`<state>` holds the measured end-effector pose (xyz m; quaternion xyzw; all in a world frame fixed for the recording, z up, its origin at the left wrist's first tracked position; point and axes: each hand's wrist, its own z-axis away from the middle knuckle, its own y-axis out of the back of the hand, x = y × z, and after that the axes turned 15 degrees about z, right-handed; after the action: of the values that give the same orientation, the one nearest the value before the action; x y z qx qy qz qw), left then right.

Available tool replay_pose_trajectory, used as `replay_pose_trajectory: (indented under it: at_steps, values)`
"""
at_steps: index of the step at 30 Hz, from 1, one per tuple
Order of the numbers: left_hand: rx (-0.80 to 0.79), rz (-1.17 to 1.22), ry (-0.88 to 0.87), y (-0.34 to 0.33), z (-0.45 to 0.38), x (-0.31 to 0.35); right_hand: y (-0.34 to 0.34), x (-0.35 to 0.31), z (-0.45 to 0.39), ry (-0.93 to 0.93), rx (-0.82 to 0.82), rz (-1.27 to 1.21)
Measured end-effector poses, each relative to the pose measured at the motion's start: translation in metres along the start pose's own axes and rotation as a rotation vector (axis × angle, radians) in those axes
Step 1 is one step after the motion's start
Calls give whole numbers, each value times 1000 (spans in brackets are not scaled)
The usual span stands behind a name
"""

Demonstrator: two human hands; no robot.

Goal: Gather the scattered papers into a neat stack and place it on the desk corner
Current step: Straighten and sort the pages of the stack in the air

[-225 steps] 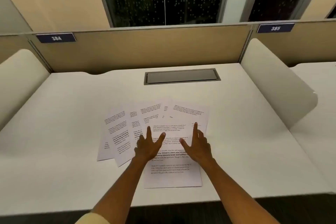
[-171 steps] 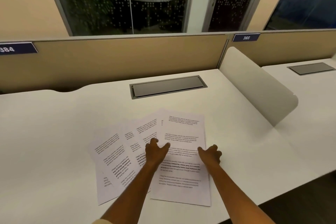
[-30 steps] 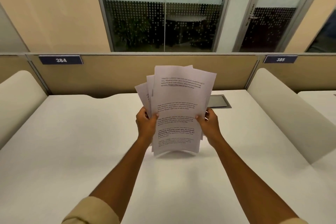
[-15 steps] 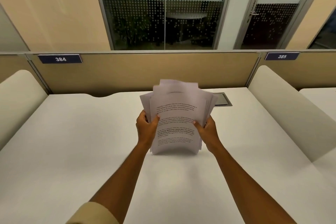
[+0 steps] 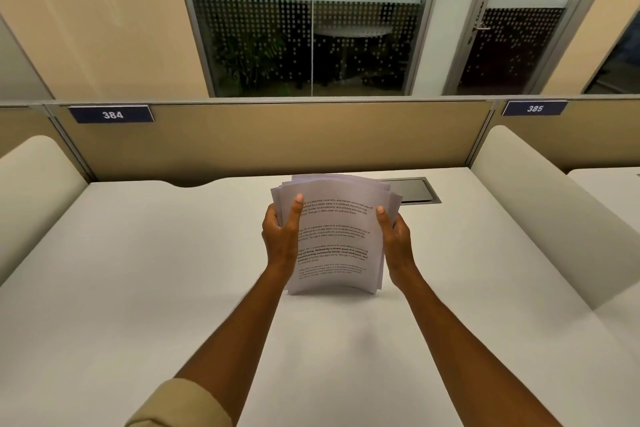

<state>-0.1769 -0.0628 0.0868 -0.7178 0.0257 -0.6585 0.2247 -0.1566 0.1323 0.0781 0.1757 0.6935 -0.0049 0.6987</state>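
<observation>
Both the left hand point(image 5: 281, 239) and the right hand point(image 5: 396, 240) pinch the side edges of the papers point(image 5: 334, 236), which stand upright on the desk point(image 5: 138, 270) at its middle, toward the far edge.

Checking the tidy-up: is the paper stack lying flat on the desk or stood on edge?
On edge: the paper stack stands upright, bottom edge at the desk, gripped by left hand and right hand.

Sleeve on left arm point(image 5: 180, 404): beige cloth, showing rolled up near the elbow
Forearms: showing bare
Left hand point(image 5: 281, 236): wearing nothing
Right hand point(image 5: 396, 236): wearing nothing
</observation>
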Motion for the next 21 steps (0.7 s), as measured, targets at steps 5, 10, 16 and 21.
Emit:
replay_pose_trajectory:
  at_steps: [5, 10, 16, 21]
  values:
    - [89, -34, -7, -16, -5, 11, -1, -8, -3, 15, 25, -22]
    - [247, -38, -11, -30, -9, 22, -2, -19, -8, 19, 180, 12]
    - [236, -106, -21, -35, -10, 18, -9, -33, -11, -44, 316, 74]
    - [210, -132, -36, -32, -11, 20, -7, -38, -16, -67, 357, 101]
